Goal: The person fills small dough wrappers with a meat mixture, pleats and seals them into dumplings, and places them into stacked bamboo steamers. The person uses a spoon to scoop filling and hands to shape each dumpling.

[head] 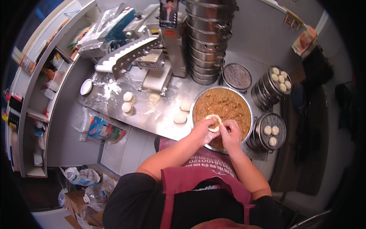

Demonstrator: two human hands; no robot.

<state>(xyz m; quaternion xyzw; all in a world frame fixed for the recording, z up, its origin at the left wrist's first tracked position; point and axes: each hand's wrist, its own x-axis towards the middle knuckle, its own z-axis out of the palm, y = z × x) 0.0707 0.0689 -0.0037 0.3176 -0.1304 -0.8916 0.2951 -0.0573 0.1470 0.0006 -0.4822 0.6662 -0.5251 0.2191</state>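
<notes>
A round dough wrapper with filling rests in my left hand, above a large metal bowl of minced filling. The fingers of my right hand pinch the wrapper's right edge. Left of the bowl, flat dough rounds lie on the steel table, and stacked dough rounds stand farther left. Right of the bowl, a steamer tier holds three pleated buns. Behind it, another steamer stack bears several buns.
A tall stack of metal steamers stands behind the bowl, beside a perforated steamer tray. A dough machine with a roller conveyor occupies the back left. A white dish sits at the floured table's left end. Shelves line the left.
</notes>
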